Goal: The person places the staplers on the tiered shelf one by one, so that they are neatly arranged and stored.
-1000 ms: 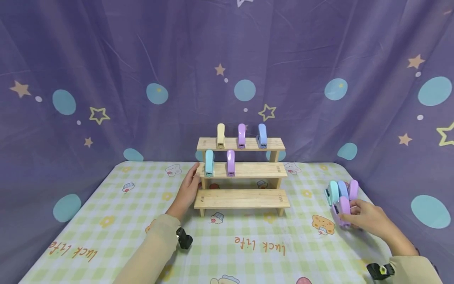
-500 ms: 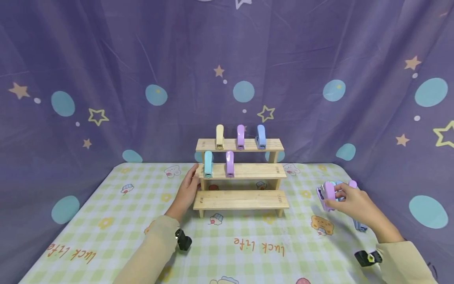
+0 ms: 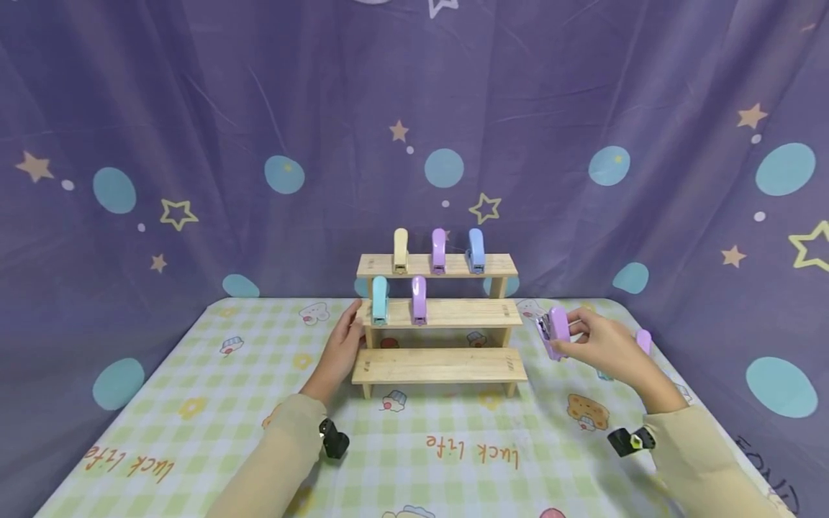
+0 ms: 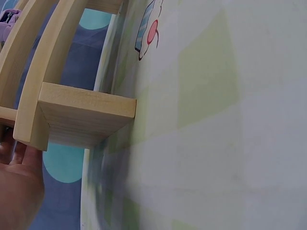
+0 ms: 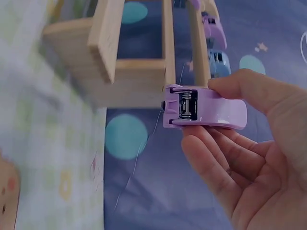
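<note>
My right hand [image 3: 604, 345] pinches a purple stapler [image 3: 558, 332] between thumb and fingers, raised above the table to the right of the wooden three-step stand [image 3: 440, 364]. In the right wrist view the stapler [image 5: 216, 109] appears near the stand's end, its metal spring visible. My left hand [image 3: 342, 352] holds the stand's left end by the middle step; its fingertips are partly hidden in the left wrist view. On the top step stand a yellow stapler [image 3: 401, 250], a purple one and a blue one [image 3: 476, 250]. The middle step bears a teal stapler [image 3: 380, 299] and a purple stapler [image 3: 419, 299].
Behind my right hand, another purple stapler [image 3: 643, 341] and part of a teal one [image 3: 604, 375] show at the table's right side. A checked cloth [image 3: 259, 403] covers the table. A purple curtain [image 3: 324, 86] hangs behind it.
My right hand has lifted the purple stapler from the group at the right and carried it leftward, toward the stand. The left hand stays at the stand's left end.
</note>
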The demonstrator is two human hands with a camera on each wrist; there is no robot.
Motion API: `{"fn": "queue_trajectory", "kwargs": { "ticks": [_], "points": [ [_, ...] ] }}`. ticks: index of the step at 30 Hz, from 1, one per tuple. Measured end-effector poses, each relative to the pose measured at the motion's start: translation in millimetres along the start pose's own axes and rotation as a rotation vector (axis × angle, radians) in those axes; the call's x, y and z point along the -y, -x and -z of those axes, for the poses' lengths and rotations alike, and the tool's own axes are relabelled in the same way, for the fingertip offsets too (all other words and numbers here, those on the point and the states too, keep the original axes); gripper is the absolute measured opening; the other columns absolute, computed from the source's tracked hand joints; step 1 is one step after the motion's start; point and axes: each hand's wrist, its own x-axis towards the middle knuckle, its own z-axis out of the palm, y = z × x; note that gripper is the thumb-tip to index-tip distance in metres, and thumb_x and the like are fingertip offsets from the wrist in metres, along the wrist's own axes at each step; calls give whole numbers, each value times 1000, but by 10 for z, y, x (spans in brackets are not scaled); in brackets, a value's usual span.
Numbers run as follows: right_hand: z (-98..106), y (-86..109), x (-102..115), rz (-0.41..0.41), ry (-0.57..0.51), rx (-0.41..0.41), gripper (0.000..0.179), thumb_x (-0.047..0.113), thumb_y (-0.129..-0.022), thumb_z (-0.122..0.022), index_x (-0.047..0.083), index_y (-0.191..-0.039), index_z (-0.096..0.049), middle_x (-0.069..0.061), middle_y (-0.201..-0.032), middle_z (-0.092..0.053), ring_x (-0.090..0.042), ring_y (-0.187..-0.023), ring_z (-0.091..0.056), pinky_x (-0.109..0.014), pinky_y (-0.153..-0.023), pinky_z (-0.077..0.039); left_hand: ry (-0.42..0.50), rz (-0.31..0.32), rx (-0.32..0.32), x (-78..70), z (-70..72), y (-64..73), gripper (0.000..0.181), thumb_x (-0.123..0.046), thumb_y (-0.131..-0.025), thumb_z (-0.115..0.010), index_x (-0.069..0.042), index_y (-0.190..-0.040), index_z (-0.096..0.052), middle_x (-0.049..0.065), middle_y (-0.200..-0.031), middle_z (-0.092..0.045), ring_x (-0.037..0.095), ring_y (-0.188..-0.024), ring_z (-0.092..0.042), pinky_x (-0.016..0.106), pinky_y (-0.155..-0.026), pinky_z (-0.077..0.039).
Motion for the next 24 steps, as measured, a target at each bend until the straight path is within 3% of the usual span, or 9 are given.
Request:
{"fn": "queue_trajectory", "kwargs": {
  "ticks": [4,8,24],
  "points": [
    [-58,-102,129,41,-22,-4,52,33,-87,-79,0,-124,-61,-9,-104,-73,-17,-84,-68,-32,-66,-55,-9,-5,-6,1,-8,7,52,-28,-111,-33,-14,-161,-23,16,-161,-28,37,-139,-39,49,-112,-39],
    [-139,-205,237,75,-84,-14,50,29,-87,-79,-1,-123,-61,-10,-102,-73,-17,-80,-68,-32,-63,-55,-14,-3,-9,-7,-14,7,52,-27,-111,-34,-14,-161,-24,15,-162,-27,37,-140,-38,50,-113,-39],
    [-522,-589,574,72,-231,-61,49,37,-87,-79,6,-121,-63,-8,-103,-69,-21,-84,-65,-35,-70,-56,-19,-15,-7,4,-10,-7,52,-27,-111,-33,-14,-161,-24,14,-162,-27,34,-141,-37,49,-113,-38]
  ]
}}
